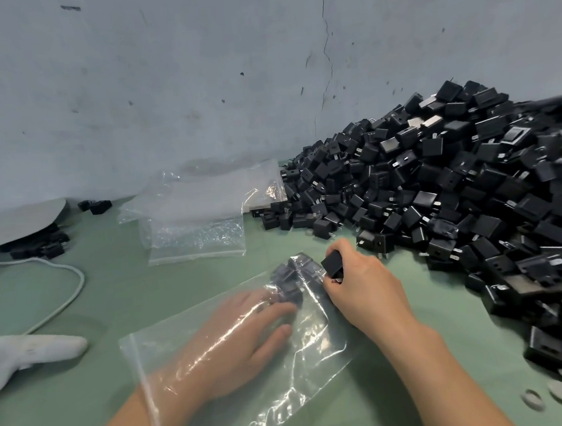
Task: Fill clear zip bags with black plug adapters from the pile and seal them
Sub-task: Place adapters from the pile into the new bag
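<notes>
A clear zip bag (307,373) lies flat on the green table with its open mouth toward me. My left hand (237,345) is pushed inside the bag up to the wrist, fingers stretched toward several black plug adapters (287,282) at the bag's far end. My right hand (360,280) is outside the bag at its far corner and grips one black adapter (332,263) between thumb and fingers. A big pile of black plug adapters (458,197) fills the right side against the wall.
Empty clear zip bags (201,213) lie stacked at the back centre. A white game controller (23,354) with a white cable (72,289) sits at the left. A grey sheet (12,222) covers a few adapters at the far left. A grey wall (192,67) stands close behind.
</notes>
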`<act>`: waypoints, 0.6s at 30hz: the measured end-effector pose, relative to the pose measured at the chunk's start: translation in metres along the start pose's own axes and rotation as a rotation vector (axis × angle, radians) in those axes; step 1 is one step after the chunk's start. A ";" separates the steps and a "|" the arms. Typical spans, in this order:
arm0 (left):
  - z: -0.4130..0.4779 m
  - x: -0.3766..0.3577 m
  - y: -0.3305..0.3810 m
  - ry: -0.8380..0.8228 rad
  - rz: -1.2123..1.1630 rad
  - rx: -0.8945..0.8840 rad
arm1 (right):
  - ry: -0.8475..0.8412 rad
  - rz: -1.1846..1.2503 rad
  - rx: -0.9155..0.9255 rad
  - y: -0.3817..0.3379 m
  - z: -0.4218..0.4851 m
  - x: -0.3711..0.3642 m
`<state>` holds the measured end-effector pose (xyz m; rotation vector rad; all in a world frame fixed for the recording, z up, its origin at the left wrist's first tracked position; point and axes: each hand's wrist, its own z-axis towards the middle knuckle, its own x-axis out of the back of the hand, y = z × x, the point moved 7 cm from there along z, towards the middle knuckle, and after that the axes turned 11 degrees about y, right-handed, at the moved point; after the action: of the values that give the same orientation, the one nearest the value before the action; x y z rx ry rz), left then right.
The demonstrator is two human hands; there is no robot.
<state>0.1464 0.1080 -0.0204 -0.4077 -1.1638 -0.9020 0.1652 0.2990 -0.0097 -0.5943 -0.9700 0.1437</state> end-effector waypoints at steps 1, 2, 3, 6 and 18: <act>0.002 -0.001 -0.001 0.011 0.012 -0.002 | -0.003 0.000 -0.002 0.000 0.000 0.000; 0.004 -0.001 -0.001 0.015 0.016 0.000 | -0.004 0.002 -0.003 0.000 0.000 0.000; 0.006 -0.002 0.001 0.014 0.005 0.007 | -0.005 0.004 -0.005 0.000 0.000 -0.001; 0.012 -0.003 0.006 0.003 0.023 -0.007 | -0.009 0.006 -0.010 0.001 0.000 -0.002; -0.028 0.031 0.010 0.113 -0.097 0.147 | 0.048 0.106 -0.056 0.003 0.002 0.009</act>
<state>0.1751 0.0820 -0.0011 -0.1796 -1.1449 -0.9054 0.1691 0.3051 -0.0042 -0.6982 -0.8987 0.1959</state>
